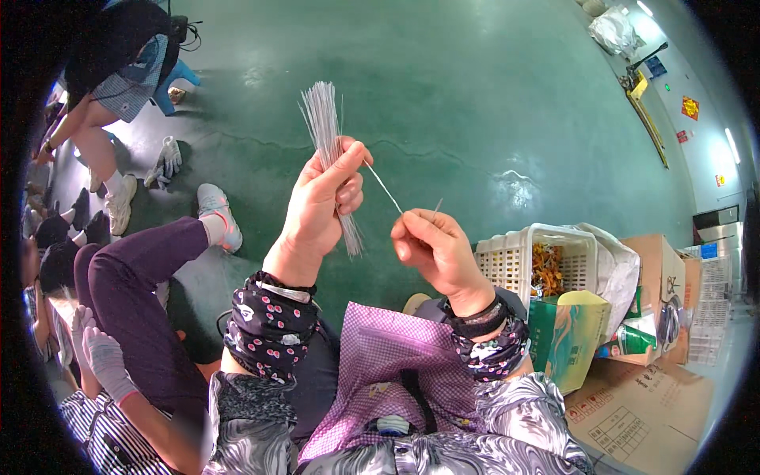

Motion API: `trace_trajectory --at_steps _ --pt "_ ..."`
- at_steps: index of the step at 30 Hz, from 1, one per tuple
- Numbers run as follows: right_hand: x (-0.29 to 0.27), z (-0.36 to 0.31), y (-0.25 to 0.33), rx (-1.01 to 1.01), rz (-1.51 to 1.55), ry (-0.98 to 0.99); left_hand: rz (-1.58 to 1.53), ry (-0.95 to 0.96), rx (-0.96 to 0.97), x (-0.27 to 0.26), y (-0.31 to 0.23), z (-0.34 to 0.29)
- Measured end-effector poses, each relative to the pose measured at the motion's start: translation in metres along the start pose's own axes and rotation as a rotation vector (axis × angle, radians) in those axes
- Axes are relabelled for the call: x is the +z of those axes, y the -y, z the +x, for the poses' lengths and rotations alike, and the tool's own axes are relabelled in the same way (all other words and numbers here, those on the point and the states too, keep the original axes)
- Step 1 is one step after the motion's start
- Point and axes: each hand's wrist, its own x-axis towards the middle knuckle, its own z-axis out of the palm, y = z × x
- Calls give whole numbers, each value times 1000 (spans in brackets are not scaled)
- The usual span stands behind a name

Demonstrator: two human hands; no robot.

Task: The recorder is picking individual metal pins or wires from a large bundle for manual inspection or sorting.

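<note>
My left hand (pixel 315 194) is wrapped around a bundle of thin silvery wires (pixel 321 111), which fans out above the fist and pokes out below it. From the left thumb and forefinger a single pale wire (pixel 382 184) runs taut and slanting down to my right hand (pixel 439 249). The right fingertips pinch its other end, and a short thin tip sticks up past them. Both hands are raised in front of me above a pink checked apron (pixel 396 336) on my lap. Patterned sleeve covers wrap both forearms.
A white plastic crate (pixel 507 265) with orange-brown pieces stands at the right, beside a green box (pixel 566 336) and cardboard boxes (pixel 641 412). Co-workers sit at the left, a purple-trousered leg (pixel 146 265) closest. Grey gloves (pixel 166 161) lie on the green floor (pixel 459 103).
</note>
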Motion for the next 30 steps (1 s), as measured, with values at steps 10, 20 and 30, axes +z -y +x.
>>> trace_trajectory --at_steps 10,20,30 --pt "2 3 -13 -317 -666 -186 116 29 45 -2 -3 2" --pt "-3 2 -6 -227 -427 -43 35 8 7 0 -6 1" --pt "4 6 -12 -240 -391 -113 616 206 -56 13 10 -11"
